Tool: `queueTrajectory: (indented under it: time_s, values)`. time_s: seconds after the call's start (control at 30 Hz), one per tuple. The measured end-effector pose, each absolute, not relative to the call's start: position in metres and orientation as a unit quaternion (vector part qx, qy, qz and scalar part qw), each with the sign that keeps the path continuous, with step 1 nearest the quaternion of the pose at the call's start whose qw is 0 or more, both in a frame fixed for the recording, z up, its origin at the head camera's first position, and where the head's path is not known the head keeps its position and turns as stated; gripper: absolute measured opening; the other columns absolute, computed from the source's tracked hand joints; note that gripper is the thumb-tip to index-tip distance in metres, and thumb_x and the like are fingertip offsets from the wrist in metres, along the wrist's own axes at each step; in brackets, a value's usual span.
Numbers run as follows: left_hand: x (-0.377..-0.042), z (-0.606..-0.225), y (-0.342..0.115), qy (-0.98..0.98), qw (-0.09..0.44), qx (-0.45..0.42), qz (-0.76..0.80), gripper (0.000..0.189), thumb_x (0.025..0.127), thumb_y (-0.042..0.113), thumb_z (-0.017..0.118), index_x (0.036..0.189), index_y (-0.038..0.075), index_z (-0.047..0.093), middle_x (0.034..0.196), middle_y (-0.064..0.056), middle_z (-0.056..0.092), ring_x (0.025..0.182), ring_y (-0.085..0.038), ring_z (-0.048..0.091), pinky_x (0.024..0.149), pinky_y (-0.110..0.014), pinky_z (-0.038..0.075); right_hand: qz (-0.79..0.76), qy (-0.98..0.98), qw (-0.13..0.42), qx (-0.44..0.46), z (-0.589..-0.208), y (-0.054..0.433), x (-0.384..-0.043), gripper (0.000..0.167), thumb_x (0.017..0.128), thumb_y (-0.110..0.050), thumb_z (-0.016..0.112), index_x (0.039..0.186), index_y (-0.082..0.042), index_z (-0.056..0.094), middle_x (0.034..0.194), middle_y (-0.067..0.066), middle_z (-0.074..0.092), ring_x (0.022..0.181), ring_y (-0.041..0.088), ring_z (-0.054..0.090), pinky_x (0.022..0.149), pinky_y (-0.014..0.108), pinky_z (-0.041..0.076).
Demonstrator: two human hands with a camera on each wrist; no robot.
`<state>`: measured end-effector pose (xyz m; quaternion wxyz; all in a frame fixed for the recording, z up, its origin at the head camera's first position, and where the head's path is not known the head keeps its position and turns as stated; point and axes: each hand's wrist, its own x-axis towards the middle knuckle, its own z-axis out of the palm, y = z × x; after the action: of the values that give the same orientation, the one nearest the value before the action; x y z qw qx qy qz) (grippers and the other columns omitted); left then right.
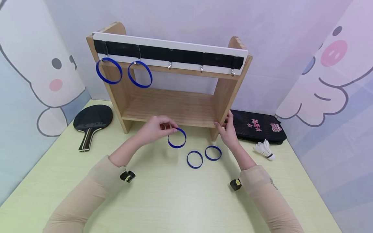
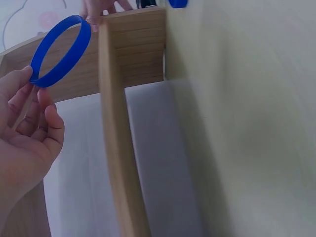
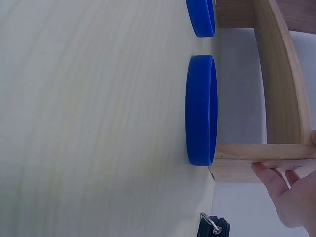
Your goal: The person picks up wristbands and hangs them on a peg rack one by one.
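My left hand (image 1: 158,129) pinches a blue wristband (image 1: 176,148) between thumb and fingers, in front of the shelf's lower board. The left wrist view shows the band (image 2: 74,54) upright at the fingertips. My right hand (image 1: 228,132) grips the right side panel of a wooden shelf (image 1: 175,103), thumb at the front edge and fingers along the outer face. Two more wristbands (image 1: 194,167) (image 1: 213,160) lie on the table near that hand. Along the shelf's top, a white board (image 1: 175,45) carries a row of hooks; wristbands (image 1: 109,82) (image 1: 140,86) hang from the two leftmost.
A black table tennis paddle (image 1: 94,117) lies left of the shelf. To the right are a black zip case (image 1: 247,124) with red lettering and a white shuttlecock (image 1: 263,149). Walls with cartoon figures stand behind and at both sides of the pale table (image 1: 186,200).
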<state>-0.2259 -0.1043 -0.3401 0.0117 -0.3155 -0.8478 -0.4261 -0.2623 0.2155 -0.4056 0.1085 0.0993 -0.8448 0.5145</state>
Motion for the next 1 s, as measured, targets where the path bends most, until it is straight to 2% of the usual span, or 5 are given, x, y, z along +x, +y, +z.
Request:
queueTrajectory:
  time_s: [0.23, 0.4, 0.6, 0.83, 1.0]
  values:
    - [-0.22, -0.319, -0.108, -0.839, 0.048, -0.32, -0.438, 0.012, 0.088, 0.018, 0.068, 0.097, 0.011, 0.07, 0.086, 0.002, 0.065, 0.074, -0.015, 0.054, 0.06, -0.024, 0.046, 0.516, -0.844, 0.106, 0.101, -0.405, 0.215, -0.262, 0.071, 0.096, -0.02, 0.056, 0.147, -0.033, 0.008, 0.134, 0.021, 0.031, 0.104, 0.036, 0.053, 0.079, 0.053, 0.053]
    - [-0.215, -0.302, -0.111, -0.841, 0.09, -0.292, -0.447, 0.012, 0.087, 0.021, 0.069, 0.096, 0.014, 0.07, 0.086, 0.004, 0.065, 0.075, -0.012, 0.056, 0.061, -0.024, 0.047, 0.519, -0.842, 0.108, 0.102, -0.405, 0.214, -0.263, 0.071, 0.095, -0.018, 0.056, 0.147, -0.032, 0.008, 0.133, 0.021, 0.032, 0.102, 0.036, 0.053, 0.077, 0.052, 0.054]
    - [-0.211, -0.281, -0.113, -0.829, 0.131, -0.262, -0.477, 0.016, 0.088, 0.024, 0.068, 0.098, 0.012, 0.069, 0.086, 0.001, 0.065, 0.074, -0.013, 0.056, 0.061, -0.022, 0.046, 0.518, -0.844, 0.098, 0.095, -0.402, 0.215, -0.263, 0.072, 0.095, -0.02, 0.055, 0.147, -0.033, 0.007, 0.135, 0.02, 0.031, 0.105, 0.035, 0.052, 0.079, 0.052, 0.053]
    - [-0.206, -0.261, -0.113, -0.795, 0.185, -0.217, -0.536, 0.018, 0.087, 0.023, 0.069, 0.098, 0.009, 0.068, 0.088, -0.002, 0.066, 0.072, -0.016, 0.057, 0.059, -0.021, 0.045, 0.525, -0.84, 0.088, 0.102, -0.38, 0.206, -0.246, 0.071, 0.096, -0.01, 0.053, 0.148, -0.018, 0.006, 0.133, 0.028, 0.029, 0.106, 0.042, 0.05, 0.083, 0.058, 0.05]
    - [-0.204, -0.249, -0.111, -0.77, 0.232, -0.199, -0.56, 0.018, 0.086, 0.017, 0.069, 0.098, 0.004, 0.068, 0.092, -0.003, 0.067, 0.076, -0.013, 0.061, 0.064, -0.019, 0.047, 0.523, -0.843, 0.084, 0.097, -0.374, 0.203, -0.239, 0.07, 0.096, -0.01, 0.053, 0.148, -0.017, 0.007, 0.133, 0.028, 0.029, 0.107, 0.041, 0.05, 0.084, 0.056, 0.05]
